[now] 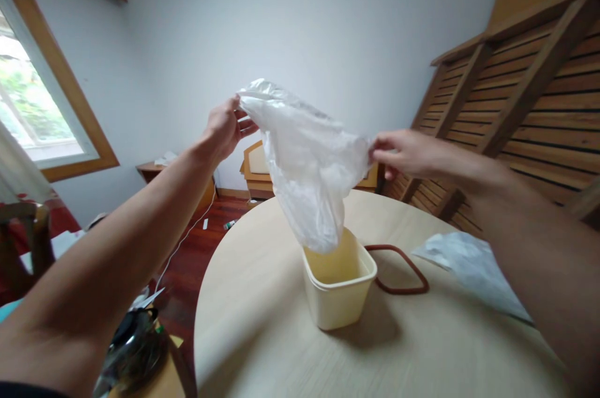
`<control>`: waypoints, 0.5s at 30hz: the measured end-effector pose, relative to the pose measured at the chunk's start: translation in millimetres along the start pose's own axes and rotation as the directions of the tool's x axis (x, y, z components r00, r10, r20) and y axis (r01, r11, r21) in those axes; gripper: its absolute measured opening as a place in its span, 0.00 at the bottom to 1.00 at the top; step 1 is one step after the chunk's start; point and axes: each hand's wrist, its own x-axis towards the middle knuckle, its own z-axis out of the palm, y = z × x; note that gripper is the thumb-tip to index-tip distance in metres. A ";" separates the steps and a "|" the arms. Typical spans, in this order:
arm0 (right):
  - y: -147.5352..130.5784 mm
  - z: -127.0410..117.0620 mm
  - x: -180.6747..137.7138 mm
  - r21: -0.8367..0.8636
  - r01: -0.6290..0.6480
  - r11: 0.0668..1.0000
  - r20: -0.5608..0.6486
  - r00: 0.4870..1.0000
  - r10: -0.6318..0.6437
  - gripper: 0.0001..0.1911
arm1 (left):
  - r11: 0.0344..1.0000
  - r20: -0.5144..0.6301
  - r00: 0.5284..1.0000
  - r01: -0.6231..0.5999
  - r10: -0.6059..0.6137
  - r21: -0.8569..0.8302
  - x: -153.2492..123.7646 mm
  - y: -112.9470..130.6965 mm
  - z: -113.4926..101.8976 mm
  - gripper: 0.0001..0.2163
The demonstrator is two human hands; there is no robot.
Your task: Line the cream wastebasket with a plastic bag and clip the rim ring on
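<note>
A thin white plastic bag (309, 160) hangs spread out between my two hands. My left hand (227, 126) pinches its upper left corner, while my right hand (398, 151) grips the right edge, a little lower. The bag's bottom end hangs down to the opening of a cream square bin (340, 304), covering the bin's far left rim. The bin stands upright on the round table (262, 329). Beside it on the right lies a brown rounded-square ring (403, 290), flat on the tabletop and partly behind the bin.
A pale crumpled plastic package (473, 267) lies on the table's right side, partly hidden by my right forearm. Wooden slats (539, 117) lean against the wall on the right. A dark glossy object (134, 348) sits at lower left; a white cable (182, 238) crosses the floor.
</note>
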 end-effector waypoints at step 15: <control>-98.2 7.4 -8.6 0.055 0.442 0.895 -0.363 0.844 -0.395 0.06 | 0.991 0.405 0.908 -0.056 0.102 -0.125 -79.7 -0.9 119.0 0.36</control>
